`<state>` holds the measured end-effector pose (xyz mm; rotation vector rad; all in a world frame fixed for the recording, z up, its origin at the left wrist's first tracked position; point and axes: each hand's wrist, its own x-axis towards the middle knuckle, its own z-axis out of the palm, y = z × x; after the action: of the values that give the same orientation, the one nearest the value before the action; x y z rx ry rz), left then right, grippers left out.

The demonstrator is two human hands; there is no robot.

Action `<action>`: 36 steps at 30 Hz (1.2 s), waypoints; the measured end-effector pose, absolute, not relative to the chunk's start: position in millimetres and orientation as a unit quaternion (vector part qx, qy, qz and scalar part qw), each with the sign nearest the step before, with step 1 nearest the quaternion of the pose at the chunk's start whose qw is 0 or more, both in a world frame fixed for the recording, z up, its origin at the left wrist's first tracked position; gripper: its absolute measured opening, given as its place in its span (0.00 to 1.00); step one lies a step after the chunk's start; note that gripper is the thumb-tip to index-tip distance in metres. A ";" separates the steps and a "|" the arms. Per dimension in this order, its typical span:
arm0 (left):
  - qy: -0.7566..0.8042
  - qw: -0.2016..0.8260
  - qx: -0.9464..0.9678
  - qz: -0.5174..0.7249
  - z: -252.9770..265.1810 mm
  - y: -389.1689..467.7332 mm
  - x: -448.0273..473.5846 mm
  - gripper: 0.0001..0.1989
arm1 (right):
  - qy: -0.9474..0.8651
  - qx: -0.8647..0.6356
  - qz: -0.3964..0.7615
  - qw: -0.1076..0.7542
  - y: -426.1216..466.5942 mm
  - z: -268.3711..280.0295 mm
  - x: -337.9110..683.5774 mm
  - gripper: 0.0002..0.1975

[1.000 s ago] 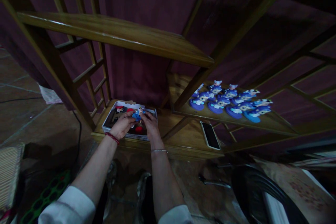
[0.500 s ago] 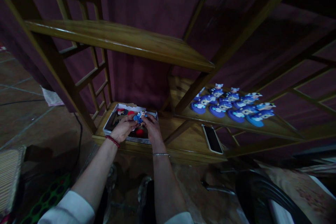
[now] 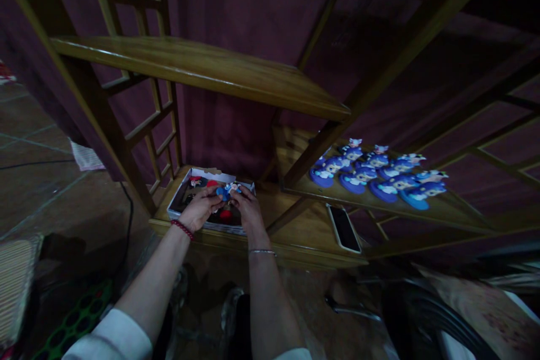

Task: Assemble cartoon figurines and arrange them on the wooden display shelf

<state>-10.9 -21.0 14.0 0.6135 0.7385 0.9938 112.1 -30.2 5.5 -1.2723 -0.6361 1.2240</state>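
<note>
A small blue and white figurine [image 3: 229,190] is held between my two hands, above an open cardboard box [image 3: 178,194]. My left hand [image 3: 199,209] grips its blue base side, the fingers closed. On the other side, my right hand [image 3: 248,207] pinches the figurine's paler end. Inside the box lie several small figures, among them a red piece [image 3: 225,215] below my hands and a red and black figure [image 3: 195,181] in the far left corner. The figurine's finer details are too small to make out.
Several blue-purple figurines [image 3: 364,173] on round bases stand in rows on a raised wooden shelf [image 3: 291,177] at right. A phone [image 3: 343,228] lies on the lower shelf. An upper shelf board [image 3: 202,67] overhangs the box. A black chair [image 3: 430,315] is at lower right.
The figurine has been turned slightly between my fingers, and its pale end sits a little lower. Both hands stay over the box; the whole view has shifted slightly.
</note>
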 end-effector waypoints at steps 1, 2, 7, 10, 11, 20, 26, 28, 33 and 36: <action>0.340 0.771 0.281 0.459 13.1 -20.8 -10.8 0.12 | -0.277 -0.543 0.528 0.592 -30.6 6.0 112.1 0.19; 0.338 0.772 0.281 0.459 12.5 -20.7 -10.6 0.12 | -0.281 -0.538 0.529 0.593 -31.0 6.3 112.2 0.19; 0.320 0.782 0.282 0.454 11.8 -22.1 -9.3 0.12 | -0.300 -0.531 0.528 0.592 -32.1 6.1 112.9 0.19; 0.317 0.785 0.278 0.455 12.6 -22.8 -9.0 0.12 | -0.308 -0.522 0.529 0.593 -32.3 5.3 113.7 0.19; 0.316 0.785 0.278 0.455 12.8 -22.8 -9.1 0.12 | -0.309 -0.518 0.532 0.594 -32.3 4.9 113.9 0.19; 0.299 0.785 0.292 0.458 9.9 -21.1 -10.5 0.15 | -0.310 -0.508 0.531 0.602 -31.0 3.5 113.4 0.18; 0.300 0.786 0.289 0.456 10.0 -21.1 -9.7 0.15 | -0.325 -0.509 0.528 0.596 -31.0 3.5 113.8 0.17; 0.299 0.787 0.287 0.457 10.1 -21.3 -9.3 0.15 | -0.325 -0.510 0.528 0.597 -30.8 3.2 113.9 0.18; 0.300 0.787 0.279 0.461 11.4 -22.2 -8.4 0.15 | -0.333 -0.506 0.524 0.599 -31.6 3.9 113.7 0.17; 0.295 0.790 0.279 0.459 12.4 -22.7 -8.1 0.15 | -0.330 -0.518 0.518 0.595 -32.0 5.0 113.4 0.17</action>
<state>-8.1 -22.7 12.4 0.5998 0.6355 0.9875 113.4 -32.0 5.0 -1.2020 -0.7665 1.2043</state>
